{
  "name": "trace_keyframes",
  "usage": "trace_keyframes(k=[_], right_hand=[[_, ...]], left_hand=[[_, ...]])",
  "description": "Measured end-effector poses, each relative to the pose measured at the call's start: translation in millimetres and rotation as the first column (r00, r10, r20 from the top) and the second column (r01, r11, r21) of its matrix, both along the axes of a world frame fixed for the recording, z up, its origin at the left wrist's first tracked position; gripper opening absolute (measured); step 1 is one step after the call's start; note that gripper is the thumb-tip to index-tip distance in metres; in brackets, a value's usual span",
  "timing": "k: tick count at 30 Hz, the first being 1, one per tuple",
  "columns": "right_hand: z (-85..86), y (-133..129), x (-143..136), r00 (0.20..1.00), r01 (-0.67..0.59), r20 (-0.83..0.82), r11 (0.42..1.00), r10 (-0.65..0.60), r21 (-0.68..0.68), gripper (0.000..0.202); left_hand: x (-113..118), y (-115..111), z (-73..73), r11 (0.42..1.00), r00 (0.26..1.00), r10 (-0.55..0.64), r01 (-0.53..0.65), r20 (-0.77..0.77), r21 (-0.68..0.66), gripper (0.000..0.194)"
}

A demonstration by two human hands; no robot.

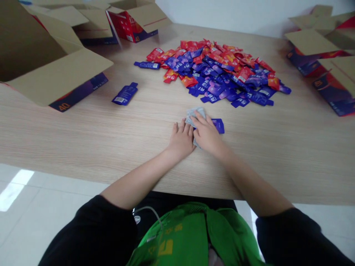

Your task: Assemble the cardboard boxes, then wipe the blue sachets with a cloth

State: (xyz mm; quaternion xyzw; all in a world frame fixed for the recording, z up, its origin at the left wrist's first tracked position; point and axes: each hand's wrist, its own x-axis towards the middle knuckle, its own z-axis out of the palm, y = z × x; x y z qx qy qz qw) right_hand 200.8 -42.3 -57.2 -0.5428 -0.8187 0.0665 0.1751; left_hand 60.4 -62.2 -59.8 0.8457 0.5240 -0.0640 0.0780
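Note:
My right hand (208,135) is closed over a folded light-grey cloth (197,111) and presses it down on the table. Part of a purple spouted pouch (219,126) shows from under that hand, its other part hidden. My left hand (181,139) lies flat beside the right, fingers stretched out, its fingertips close to or touching the cloth. Beyond both hands is a heap of purple pouches (213,83) and red pouches (227,57). A single purple pouch (125,94) lies apart to the left.
Open cardboard boxes stand around the wooden table (83,144): a large box (74,81) at the left, a red and blue box (133,24) behind it, and another box (332,81) at the right. A white wall (230,16) borders the back.

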Motion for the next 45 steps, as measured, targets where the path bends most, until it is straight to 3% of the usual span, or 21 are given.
trace_keyframes(k=[3, 12, 18, 21, 24, 27, 30, 41, 45], right_hand=[[-7.7, -2.3, 2.8, 0.999, 0.012, 0.044, 1.0, -0.012, -0.008, 0.06], [-18.6, -14.7, 60.3, 0.986, 0.149, 0.078, 0.989, -0.149, 0.004, 0.06], [-20.7, -13.0, 92.0, 0.98, 0.178, 0.102, 0.983, -0.172, -0.044, 0.059], [-10.6, -9.7, 86.8, 0.98, 0.197, 0.031, 0.979, -0.196, -0.051, 0.059], [-0.1, -12.1, 60.7, 0.987, 0.161, -0.022, 0.987, -0.161, 0.005, 0.061], [2.3, -19.5, 30.5, 0.999, 0.039, 0.029, 0.999, -0.039, 0.001, 0.061], [-2.2, -26.0, 18.8, 0.992, -0.027, 0.121, 0.999, 0.032, -0.046, 0.059], [-13.7, -40.8, 71.5, 0.988, 0.109, 0.114, 0.994, -0.107, -0.013, 0.056], [-9.9, -37.3, 90.9, 0.977, 0.173, 0.141, 0.981, -0.159, -0.086, 0.056]], left_hand=[[0.3, 0.0, -0.9, 1.0, 1.0, 0.008, -0.009, 0.012, 0.022, 0.069], [2.4, -1.4, -2.8, 0.999, 0.999, 0.032, -0.033, 0.026, 0.029, 0.072], [2.1, -0.1, -3.0, 0.999, 0.999, 0.035, -0.035, 0.027, 0.02, 0.072], [2.4, -0.4, -3.8, 0.999, 0.999, 0.035, -0.036, 0.03, 0.028, 0.073], [3.0, -1.2, -3.9, 0.999, 0.998, 0.04, -0.041, 0.038, 0.035, 0.073], [3.2, -1.9, -2.7, 0.999, 0.999, 0.035, -0.036, 0.035, 0.033, 0.072], [3.1, -2.0, -1.5, 0.999, 0.999, 0.03, -0.031, 0.026, 0.034, 0.071], [3.3, -0.5, -4.2, 0.999, 0.999, 0.035, -0.035, 0.02, 0.025, 0.073], [2.7, -0.7, -1.5, 0.999, 1.0, 0.026, -0.026, -0.001, 0.025, 0.072]])
